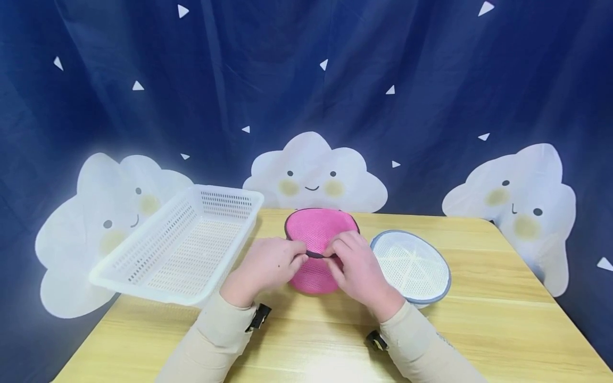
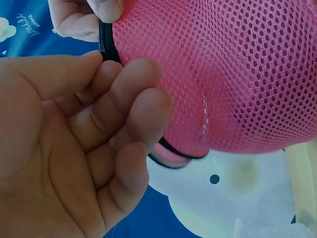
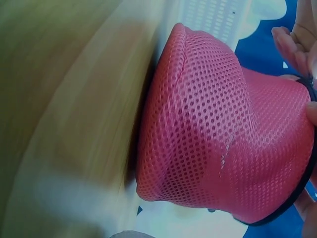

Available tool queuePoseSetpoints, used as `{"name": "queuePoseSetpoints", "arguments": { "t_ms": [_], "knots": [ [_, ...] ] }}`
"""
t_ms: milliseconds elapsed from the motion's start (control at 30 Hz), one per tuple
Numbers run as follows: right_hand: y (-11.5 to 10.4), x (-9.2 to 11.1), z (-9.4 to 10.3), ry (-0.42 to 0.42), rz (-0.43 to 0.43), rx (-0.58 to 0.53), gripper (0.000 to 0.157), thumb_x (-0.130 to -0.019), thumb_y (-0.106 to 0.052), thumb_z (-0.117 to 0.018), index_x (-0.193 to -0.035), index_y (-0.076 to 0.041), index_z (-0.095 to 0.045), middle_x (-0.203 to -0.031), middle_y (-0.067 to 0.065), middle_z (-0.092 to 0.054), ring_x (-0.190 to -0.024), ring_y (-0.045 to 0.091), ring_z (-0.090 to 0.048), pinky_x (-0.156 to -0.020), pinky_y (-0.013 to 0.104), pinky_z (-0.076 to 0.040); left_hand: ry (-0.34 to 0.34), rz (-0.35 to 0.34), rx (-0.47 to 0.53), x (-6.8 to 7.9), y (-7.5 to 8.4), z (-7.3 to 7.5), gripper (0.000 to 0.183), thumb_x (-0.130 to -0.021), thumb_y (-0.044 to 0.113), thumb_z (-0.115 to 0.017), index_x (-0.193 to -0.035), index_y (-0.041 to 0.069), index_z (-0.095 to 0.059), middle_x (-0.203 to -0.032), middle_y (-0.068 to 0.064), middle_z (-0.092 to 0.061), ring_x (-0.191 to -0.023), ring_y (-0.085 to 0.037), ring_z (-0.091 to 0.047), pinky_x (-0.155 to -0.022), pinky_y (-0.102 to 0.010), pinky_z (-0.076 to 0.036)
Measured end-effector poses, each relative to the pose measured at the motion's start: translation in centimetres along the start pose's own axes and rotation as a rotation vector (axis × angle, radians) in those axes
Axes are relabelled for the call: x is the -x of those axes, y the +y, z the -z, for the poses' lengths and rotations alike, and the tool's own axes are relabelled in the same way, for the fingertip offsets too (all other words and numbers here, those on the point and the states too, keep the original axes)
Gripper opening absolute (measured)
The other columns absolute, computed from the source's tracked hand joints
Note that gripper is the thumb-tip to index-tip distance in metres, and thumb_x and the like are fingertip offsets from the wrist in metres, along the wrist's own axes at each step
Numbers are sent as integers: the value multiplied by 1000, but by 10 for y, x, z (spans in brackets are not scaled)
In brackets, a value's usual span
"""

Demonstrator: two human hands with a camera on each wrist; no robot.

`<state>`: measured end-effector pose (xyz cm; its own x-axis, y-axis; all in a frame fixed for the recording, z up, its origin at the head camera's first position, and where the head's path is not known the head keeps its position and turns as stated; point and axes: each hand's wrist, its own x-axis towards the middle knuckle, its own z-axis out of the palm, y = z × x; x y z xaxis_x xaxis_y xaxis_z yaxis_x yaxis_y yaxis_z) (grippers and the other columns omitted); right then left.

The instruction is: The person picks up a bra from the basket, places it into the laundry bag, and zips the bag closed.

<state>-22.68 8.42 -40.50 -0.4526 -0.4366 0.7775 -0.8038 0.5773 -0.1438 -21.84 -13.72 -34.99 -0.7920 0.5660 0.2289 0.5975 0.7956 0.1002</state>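
Note:
A pink mesh bag (image 1: pixel 312 279) with a black edge band stands on the wooden table, its round mouth tilted up. My left hand (image 1: pixel 268 266) pinches the near side of the black band (image 1: pixel 314 255) between thumb and index finger. A short way along, my right hand (image 1: pixel 356 266) pinches the same band. In the left wrist view, the left hand (image 2: pixel 74 134) has its other fingers loosely bent beside the pink mesh (image 2: pixel 237 64). The right wrist view shows the bag's body (image 3: pixel 208 129) bulging from the base up towards the rim.
A white slotted plastic basket (image 1: pixel 193 295) stands to the left. On the right, near the right forearm, is a round white mesh bag (image 1: pixel 407 266) with a grey-blue edge. Behind the wooden table (image 1: pixel 503 319) hangs a dark blue curtain (image 1: pixel 306 80) with cloud prints.

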Motion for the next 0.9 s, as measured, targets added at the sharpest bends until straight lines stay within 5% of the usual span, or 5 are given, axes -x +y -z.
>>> {"name": "queuePoseSetpoints", "arguments": {
  "t_ms": [267,900],
  "knots": [
    [0,-1,1,-6,-7,11,12,-84,-10,-73,-91,-14,-65,-97,-1,-63,-95,23,-55,-86,39,-43,-11,-9,71,-1,4,-2,28,-99,29,-61,-73,25,-49,-57,10,-44,-56,-13,-47,-54,-32,-40],
    [1,1,-3,1,19,23,15,-83,-12,-76,-94,-12,-66,-97,0,-62,-94,23,-55,-86,39,-44,13,-41,57,-1,9,-4,29,-99,33,-61,-74,25,-49,-61,9,-46,-59,-13,-49,-56,-34,-42]
  ]
}}
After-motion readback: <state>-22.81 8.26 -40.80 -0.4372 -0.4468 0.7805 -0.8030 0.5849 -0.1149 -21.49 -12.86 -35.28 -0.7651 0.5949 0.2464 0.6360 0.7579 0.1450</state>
